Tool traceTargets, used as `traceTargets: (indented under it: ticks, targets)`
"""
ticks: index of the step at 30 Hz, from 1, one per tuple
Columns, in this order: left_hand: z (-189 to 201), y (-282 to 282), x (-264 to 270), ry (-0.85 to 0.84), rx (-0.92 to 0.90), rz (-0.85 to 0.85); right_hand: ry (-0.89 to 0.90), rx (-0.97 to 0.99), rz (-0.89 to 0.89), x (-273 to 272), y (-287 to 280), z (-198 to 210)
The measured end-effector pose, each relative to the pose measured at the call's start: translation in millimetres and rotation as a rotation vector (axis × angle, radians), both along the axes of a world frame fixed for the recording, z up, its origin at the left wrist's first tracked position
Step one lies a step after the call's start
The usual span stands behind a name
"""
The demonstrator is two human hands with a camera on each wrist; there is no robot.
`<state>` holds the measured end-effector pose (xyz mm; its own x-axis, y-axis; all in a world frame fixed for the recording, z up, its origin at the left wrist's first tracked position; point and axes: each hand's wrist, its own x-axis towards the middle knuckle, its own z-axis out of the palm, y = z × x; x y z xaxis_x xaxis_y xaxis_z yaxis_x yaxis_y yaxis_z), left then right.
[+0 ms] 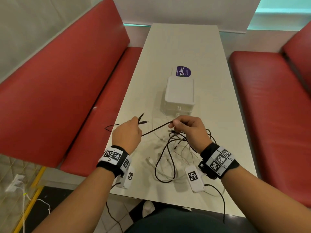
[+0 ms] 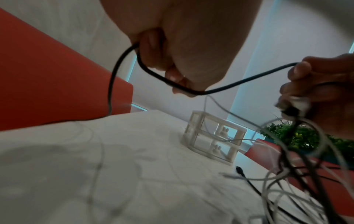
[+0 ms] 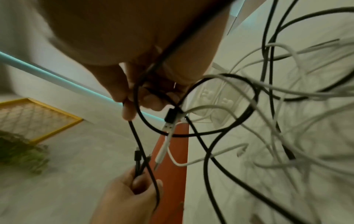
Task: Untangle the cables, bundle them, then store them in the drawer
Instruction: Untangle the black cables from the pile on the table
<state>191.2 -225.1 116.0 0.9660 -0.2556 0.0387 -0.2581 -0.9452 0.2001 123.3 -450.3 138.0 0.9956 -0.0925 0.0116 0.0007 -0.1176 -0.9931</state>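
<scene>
From my remote seat, much stayed unreadable. The tangle of cables (image 3: 287, 106) on the right smeared into blur in the right wrist view, so I could not tell which strand crossed which. My left hand (image 1: 127, 134) hid how its fingers gripped the black cable (image 1: 156, 128); only two plug tips poked out. The right hand (image 2: 321, 91) ran off the left wrist picture's right edge. The purple sticker (image 1: 183, 71) beyond the drawer unit (image 1: 179, 95) was half hidden, its small print illegible.
</scene>
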Motion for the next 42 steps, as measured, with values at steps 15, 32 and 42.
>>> traceTargets:
  ticks: [15,32,42]
  targets:
    - [14,-45,-18,0.220,-0.342,-0.340,-0.105,-1.009,0.242,14,17,-23]
    - [36,-39,-2,0.274,-0.481,-0.346,0.210,-0.525,0.310,6,-2,-20]
    - [28,-32,-7,0.264,-0.460,-0.167,-0.193,-0.715,0.040,-1,4,-28]
